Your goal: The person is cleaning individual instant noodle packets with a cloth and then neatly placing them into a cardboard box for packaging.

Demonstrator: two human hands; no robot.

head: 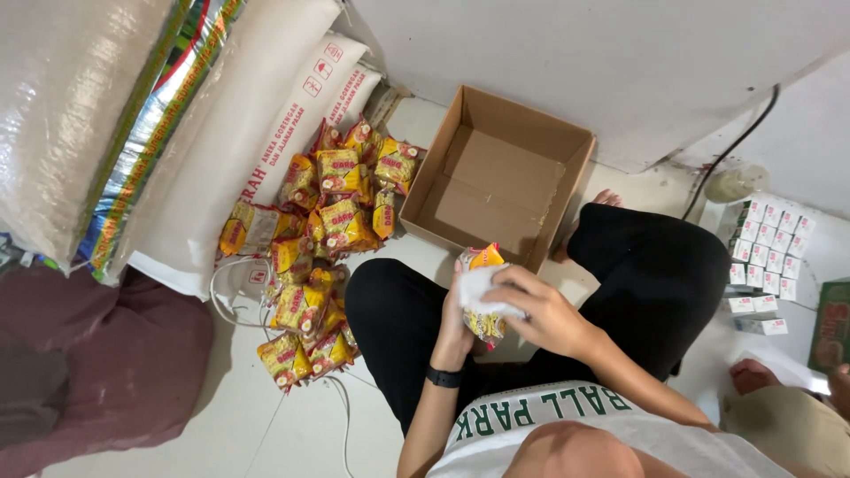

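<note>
Left hand (456,319) grips packet (485,292) from behind; right hand (536,310) presses white cloth (482,288) on it. I'd wipe flat, support firm, over open box (496,177).

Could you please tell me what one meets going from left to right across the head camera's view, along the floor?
Large sacks → heap of yellow snack packets → open cardboard box → stack of small white cartons → green box at the right edge.
</note>
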